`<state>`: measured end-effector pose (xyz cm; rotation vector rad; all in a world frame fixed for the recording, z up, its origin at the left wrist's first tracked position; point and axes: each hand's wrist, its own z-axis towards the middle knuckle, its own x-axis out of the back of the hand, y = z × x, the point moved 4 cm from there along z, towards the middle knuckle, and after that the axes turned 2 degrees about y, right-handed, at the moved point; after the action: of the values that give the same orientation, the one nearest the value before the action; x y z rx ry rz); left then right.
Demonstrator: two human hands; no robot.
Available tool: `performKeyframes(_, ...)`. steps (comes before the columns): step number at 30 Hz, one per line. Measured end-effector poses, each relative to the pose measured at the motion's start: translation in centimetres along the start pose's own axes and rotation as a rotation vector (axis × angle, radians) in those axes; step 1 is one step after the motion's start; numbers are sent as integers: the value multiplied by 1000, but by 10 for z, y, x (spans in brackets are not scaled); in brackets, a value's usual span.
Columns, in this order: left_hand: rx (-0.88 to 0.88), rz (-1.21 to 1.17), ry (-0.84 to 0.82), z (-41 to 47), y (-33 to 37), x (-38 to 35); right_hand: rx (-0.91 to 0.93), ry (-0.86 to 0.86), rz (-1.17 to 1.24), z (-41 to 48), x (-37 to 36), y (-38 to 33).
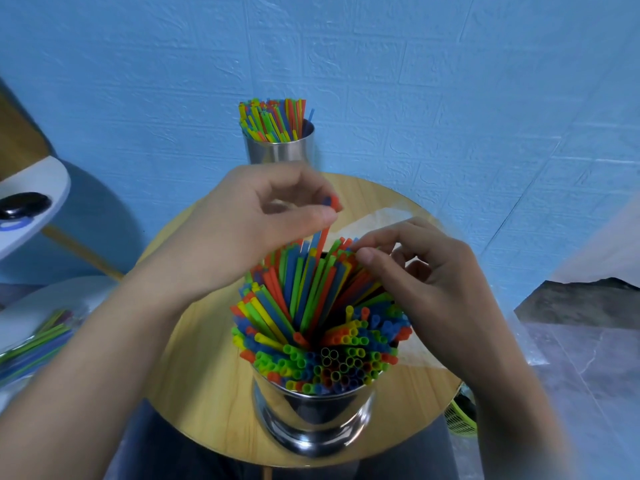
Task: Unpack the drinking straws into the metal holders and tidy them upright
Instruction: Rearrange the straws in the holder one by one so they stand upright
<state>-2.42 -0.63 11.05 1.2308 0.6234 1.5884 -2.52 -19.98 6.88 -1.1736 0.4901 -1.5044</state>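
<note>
Round wooden table [207,393] holds a shiny metal holder [311,420] of leaning multicoloured plastic straws [311,306]. Left grip [249,216] pinches two raised ones; right grip [433,282] pinches tips beside them. Ease leaners upright gently.

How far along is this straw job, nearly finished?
Well along, but not finished. Done: the far holder stands filled, and the near holder is packed. In hand: the left hand pinches raised straws above the near holder, while the right hand touches the leaning straws. Left: those fan out crookedly, and spare straws lie at the left edge.
</note>
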Motion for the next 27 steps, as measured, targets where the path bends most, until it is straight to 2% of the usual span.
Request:
performKeyframes(6, 16, 93, -70, -5, -7, -5, 3, -1, -21, -1, -1, 1)
performKeyframes(15, -141, 245, 89, -4, 7, 1, 4, 9, -7, -1, -1, -1)
performKeyframes(19, -109, -68, 170, -2, 9, 8, -8, 10, 15, -3, 0, -1)
performKeyframes(23, -108, -287, 405, -2, 4, 27, -17, 8, 20, -3, 1, 1)
performKeyframes(27, -22, -540, 615, -3, -8, 45, -11, 6, 12, -4, 1, 1)
